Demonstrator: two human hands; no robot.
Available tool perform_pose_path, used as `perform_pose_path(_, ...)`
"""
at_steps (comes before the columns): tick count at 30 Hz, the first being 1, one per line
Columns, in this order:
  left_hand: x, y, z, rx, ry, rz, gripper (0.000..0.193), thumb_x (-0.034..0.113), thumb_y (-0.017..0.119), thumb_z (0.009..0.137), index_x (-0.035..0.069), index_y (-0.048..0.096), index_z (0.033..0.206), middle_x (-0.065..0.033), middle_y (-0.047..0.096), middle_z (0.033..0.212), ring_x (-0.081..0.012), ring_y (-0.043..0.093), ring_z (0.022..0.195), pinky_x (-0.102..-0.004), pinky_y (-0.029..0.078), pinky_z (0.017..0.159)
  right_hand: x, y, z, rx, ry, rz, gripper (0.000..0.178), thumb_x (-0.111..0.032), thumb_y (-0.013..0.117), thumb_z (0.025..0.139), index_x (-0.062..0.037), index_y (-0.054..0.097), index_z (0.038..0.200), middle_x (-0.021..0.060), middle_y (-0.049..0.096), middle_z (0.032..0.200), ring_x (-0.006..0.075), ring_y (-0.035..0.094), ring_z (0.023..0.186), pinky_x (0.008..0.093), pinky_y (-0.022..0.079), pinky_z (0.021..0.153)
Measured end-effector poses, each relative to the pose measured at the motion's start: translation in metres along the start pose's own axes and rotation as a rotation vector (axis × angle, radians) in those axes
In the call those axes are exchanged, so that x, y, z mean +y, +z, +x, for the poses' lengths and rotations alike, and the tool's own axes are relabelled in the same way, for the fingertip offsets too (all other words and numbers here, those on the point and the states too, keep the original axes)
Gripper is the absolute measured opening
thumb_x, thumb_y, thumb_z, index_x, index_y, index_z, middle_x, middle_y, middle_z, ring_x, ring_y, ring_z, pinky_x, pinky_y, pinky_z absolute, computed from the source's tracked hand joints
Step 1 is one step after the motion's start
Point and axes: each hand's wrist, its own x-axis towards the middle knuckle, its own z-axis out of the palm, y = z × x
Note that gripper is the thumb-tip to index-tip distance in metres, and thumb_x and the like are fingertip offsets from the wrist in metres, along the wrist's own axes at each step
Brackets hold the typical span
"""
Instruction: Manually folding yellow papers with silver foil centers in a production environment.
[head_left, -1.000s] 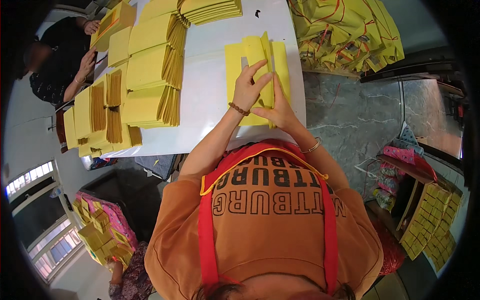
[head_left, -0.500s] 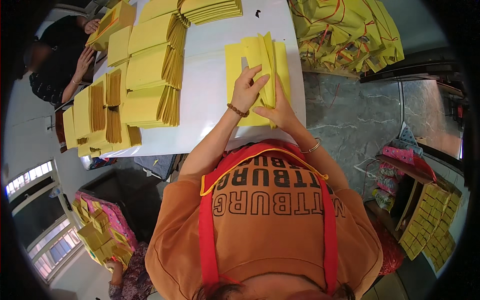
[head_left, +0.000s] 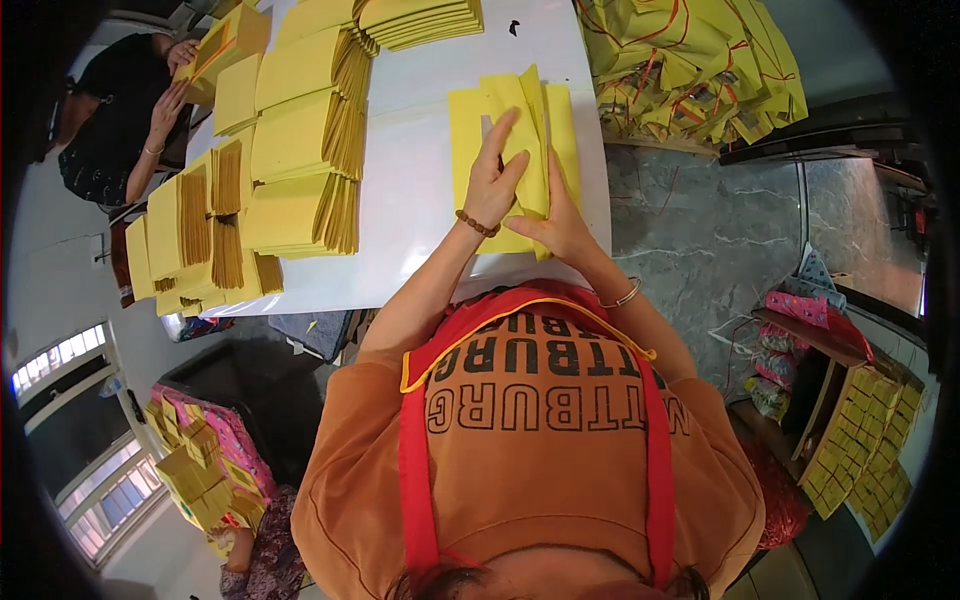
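On the white table, a yellow paper sheet point(head_left: 515, 95) with a raised, folded flap stands partly upright, on top of another flat yellow sheet point(head_left: 465, 130). My left hand point(head_left: 490, 187), with a brown bead bracelet at the wrist, lies along the left face of the folded paper. Its fingers stretch forward and its thumb points right. From the right side, my right hand point(head_left: 563, 222), a bangle on its wrist, holds the near right part of the fold. Its thumb is in front and its fingers run up along the outer face, partly hidden.
Stacks of folded yellow paper point(head_left: 300, 135) fill the left of the white table point(head_left: 410, 150). Yellow pieces with red cords point(head_left: 690, 70) heap at the far right. A co-worker in black point(head_left: 120, 110) handles a yellow stack at far left; another person's patterned sleeve point(head_left: 265, 545) shows lower left.
My left hand has slid a little forward on the paper, and its fingers have straightened. My right hand stays almost in place on the fold.
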Motion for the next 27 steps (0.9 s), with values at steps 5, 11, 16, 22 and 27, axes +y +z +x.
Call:
perform_pose_path(5,0.011,-0.011,0.001,-0.318,-0.18,0.34,0.031,0.009,0.057,0.082,0.009,0.059,0.113,-0.0059,0.048,0.084,-0.0155,0.047,0.071,-0.027,0.04,0.064,-0.019,-0.002,0.0,-0.03,0.148,0.128,0.106,-0.027,0.075,0.068,0.0065,0.005,0.14,0.0211,0.023,0.14,0.0271,0.026,0.131,0.0348,0.025,0.106)
perform_pose_path(11,-0.002,-0.011,0.001,-0.28,-0.034,0.285,0.036,0.019,0.064,0.08,0.009,0.058,0.114,-0.0051,0.048,0.081,-0.0156,0.044,0.062,-0.0264,0.038,0.056,-0.012,-0.001,-0.001,-0.045,0.157,0.225,0.106,-0.024,0.074,0.067,0.0061,0.004,0.14,0.0206,0.023,0.14,0.0267,0.026,0.131,0.0343,0.026,0.106)
perform_pose_path(16,0.005,-0.006,0.001,-0.255,-0.099,0.402,0.049,0.028,0.071,0.074,0.009,0.057,0.116,-0.0063,0.048,0.08,-0.0164,0.047,0.065,-0.0277,0.039,0.057,-0.005,-0.002,0.0,-0.042,0.128,0.051,0.105,-0.024,0.075,0.067,0.0061,0.005,0.14,0.02,0.022,0.14,0.0274,0.025,0.131,0.0349,0.026,0.106)
perform_pose_path(22,0.005,-0.006,0.0,-0.251,-0.105,0.425,0.058,0.033,0.075,0.07,0.008,0.056,0.118,-0.0066,0.047,0.08,-0.0164,0.046,0.064,-0.028,0.039,0.056,-0.024,0.0,-0.001,-0.014,0.188,0.139,0.101,-0.019,0.074,0.067,0.0038,0.007,0.14,0.0186,0.025,0.138,0.026,0.029,0.128,0.0347,0.031,0.103)
perform_pose_path(27,0.003,-0.009,0.0,-0.267,-0.115,0.388,0.057,0.031,0.074,0.071,0.008,0.055,0.12,-0.0059,0.048,0.08,-0.0153,0.046,0.064,-0.0279,0.039,0.056,-0.029,0.0,-0.001,-0.023,0.225,0.193,0.1,-0.014,0.071,0.069,0.0013,0.004,0.141,0.0164,0.029,0.136,0.0229,0.035,0.124,0.0331,0.036,0.099)
